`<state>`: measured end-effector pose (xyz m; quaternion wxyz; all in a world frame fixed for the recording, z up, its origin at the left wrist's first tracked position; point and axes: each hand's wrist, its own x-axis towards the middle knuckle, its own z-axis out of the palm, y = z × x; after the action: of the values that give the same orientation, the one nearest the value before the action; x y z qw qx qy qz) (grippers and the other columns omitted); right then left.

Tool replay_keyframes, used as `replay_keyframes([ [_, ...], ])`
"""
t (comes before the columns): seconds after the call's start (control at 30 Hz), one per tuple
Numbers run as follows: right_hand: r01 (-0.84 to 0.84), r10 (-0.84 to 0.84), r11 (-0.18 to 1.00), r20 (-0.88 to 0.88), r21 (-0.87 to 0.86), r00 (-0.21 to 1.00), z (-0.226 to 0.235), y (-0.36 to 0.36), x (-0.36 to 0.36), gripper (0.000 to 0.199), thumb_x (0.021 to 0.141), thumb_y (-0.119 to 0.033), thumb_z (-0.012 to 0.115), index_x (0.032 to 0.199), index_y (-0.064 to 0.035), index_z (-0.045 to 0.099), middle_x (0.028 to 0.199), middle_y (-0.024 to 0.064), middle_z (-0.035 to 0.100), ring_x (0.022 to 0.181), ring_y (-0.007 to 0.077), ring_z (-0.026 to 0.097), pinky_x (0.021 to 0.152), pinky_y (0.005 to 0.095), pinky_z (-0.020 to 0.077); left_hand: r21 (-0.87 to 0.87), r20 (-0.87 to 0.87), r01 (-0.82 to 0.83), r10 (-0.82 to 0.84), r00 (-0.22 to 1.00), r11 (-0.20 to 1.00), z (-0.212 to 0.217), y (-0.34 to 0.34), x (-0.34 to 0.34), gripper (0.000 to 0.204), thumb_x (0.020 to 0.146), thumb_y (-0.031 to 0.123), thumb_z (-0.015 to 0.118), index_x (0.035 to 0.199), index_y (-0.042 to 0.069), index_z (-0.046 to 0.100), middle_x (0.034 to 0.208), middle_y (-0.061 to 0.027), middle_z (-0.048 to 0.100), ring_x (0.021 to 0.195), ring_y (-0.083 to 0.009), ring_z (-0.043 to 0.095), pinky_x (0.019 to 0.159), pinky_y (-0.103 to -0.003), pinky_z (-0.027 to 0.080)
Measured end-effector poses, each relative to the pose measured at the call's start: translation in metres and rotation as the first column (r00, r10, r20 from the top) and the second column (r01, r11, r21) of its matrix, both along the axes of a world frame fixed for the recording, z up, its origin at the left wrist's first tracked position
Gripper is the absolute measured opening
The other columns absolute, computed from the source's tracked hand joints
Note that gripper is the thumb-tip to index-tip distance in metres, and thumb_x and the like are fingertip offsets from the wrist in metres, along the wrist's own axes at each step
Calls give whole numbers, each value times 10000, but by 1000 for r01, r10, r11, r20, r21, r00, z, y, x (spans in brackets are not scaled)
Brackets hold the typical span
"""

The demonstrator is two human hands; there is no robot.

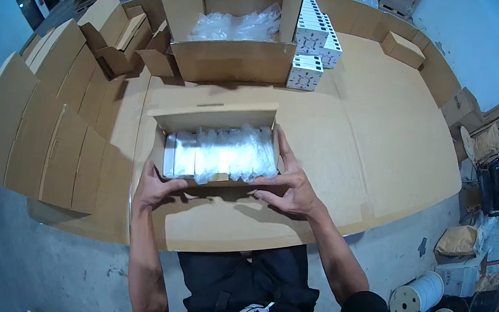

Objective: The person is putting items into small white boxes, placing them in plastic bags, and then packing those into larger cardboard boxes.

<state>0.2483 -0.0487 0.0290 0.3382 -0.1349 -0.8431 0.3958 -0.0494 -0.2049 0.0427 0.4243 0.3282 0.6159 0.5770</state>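
Observation:
A small open cardboard box (216, 119) sits on the cardboard-covered table (379, 149) in front of me, its lid flap raised at the back. Inside lies a row of several items wrapped in clear plastic (224, 152). My left hand (156, 187) grips the box's near left corner. My right hand (289, 184) holds its right side, with the fingers stretched along the right wall and the thumb on the front edge.
A big open carton (231, 60) with plastic-wrapped contents stands at the back. Beside it are stacked small white boxes (313, 39). Flattened cardboard blanks (42, 118) pile up on the left. Cable spools (418, 297) and bags sit on the floor at the right.

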Motion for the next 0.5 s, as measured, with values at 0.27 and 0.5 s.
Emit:
replay_keyframes([
  [0.27,24,-24,1000,28,-1,999,15,-1,-9,331,747,-169,850,1056,-288,830,1703,223,124,1568,439,119,1261,527,173,410,-393,-3,180,902,912,-8,21,39,1446,502,149,1020,1623,-16,121,1563,-216,411,1331,-286,527,1090,-393,491],
  [0.5,91,-91,996,23,-13,996,5,-2,-15,277,763,-256,831,1037,-297,828,1694,201,191,1571,410,138,1272,561,106,340,-272,-146,245,930,929,-4,28,51,1414,508,254,1030,1602,-49,188,1595,-233,372,1399,-304,467,1165,-419,404],
])
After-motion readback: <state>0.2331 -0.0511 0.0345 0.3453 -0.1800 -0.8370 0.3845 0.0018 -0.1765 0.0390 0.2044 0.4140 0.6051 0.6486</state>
